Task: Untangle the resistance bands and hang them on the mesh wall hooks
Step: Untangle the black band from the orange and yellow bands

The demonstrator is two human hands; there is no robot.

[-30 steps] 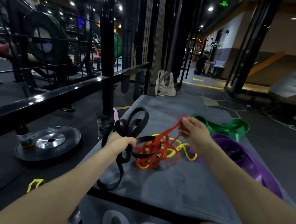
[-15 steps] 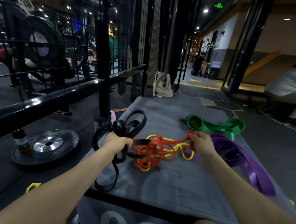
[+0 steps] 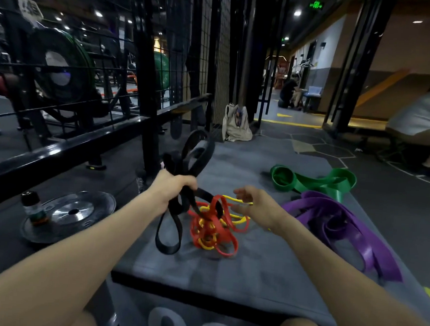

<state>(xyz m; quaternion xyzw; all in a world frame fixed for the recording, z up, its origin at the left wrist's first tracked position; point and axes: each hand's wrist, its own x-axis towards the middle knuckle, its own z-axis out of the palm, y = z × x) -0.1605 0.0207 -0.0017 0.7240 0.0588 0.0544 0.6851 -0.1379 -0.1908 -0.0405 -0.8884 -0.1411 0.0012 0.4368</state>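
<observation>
Resistance bands lie spread over a grey padded surface (image 3: 265,264) whose near edge is cut off by the person's knees at the bottom of the view. On the far left, on the floor, a weight plate (image 3: 69,214) carries a small bottle (image 3: 33,208), its label too blurred to read. Behind it a mesh wall (image 3: 187,60) rises; any hooks on it are too dark to make out.

The left hand (image 3: 173,186) is clenched tight round a bunch of the black band (image 3: 197,154), loops standing up above the fist and one long loop hanging below to touch the surface. Part of the black band runs right into a knot of red band (image 3: 226,235) and yellow band (image 3: 205,243), so wound together that where each begins cannot be traced.

The right hand (image 3: 256,207) hovers just right of the knot, fingers loosely curled and spread; a yellow strand passes at its fingertips, but whether it is pinched cannot be told.

Further right the purple band (image 3: 356,229) lies in loose folds, its near end partly hidden by the right forearm. Beyond it sits the green band (image 3: 313,181), apart from the knot.
</observation>
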